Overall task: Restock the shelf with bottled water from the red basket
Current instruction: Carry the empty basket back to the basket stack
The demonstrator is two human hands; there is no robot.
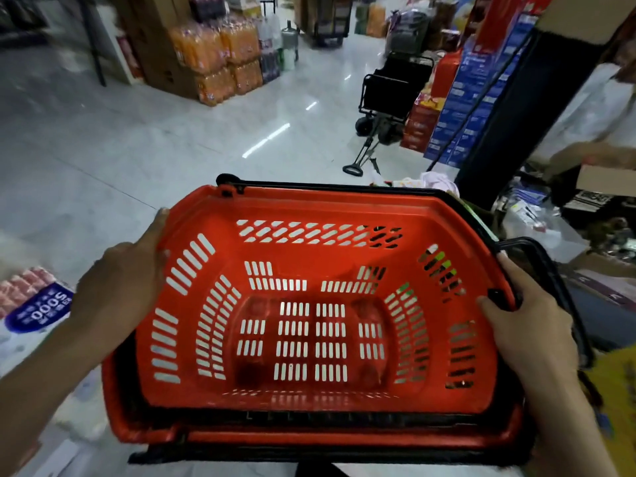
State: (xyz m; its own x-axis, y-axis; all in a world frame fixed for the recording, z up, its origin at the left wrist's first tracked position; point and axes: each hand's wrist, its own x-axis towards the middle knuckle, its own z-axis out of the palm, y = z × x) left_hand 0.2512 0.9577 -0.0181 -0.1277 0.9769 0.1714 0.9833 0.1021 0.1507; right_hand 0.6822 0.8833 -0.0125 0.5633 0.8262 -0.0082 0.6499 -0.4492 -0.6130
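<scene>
A red basket (344, 204) with slotted walls and black handles fills the lower middle of the head view, held level in front of me. Nothing lies inside it; the floor shows through its slots. My left hand (120, 287) grips its left rim, fingers curled over the edge. My right hand (530, 325) grips the right rim next to the black handle hinge. No bottled water shows in the basket. Shelving stands at the right, partly blurred.
Glossy tiled floor (172, 132) stretches ahead. Stacked packs of orange drink (220, 53) and cardboard boxes stand at the back left. A black folding cart (392, 94) sits ahead right, beside red and blue boxes (457, 101). Packaged goods (31, 301) lie at my left.
</scene>
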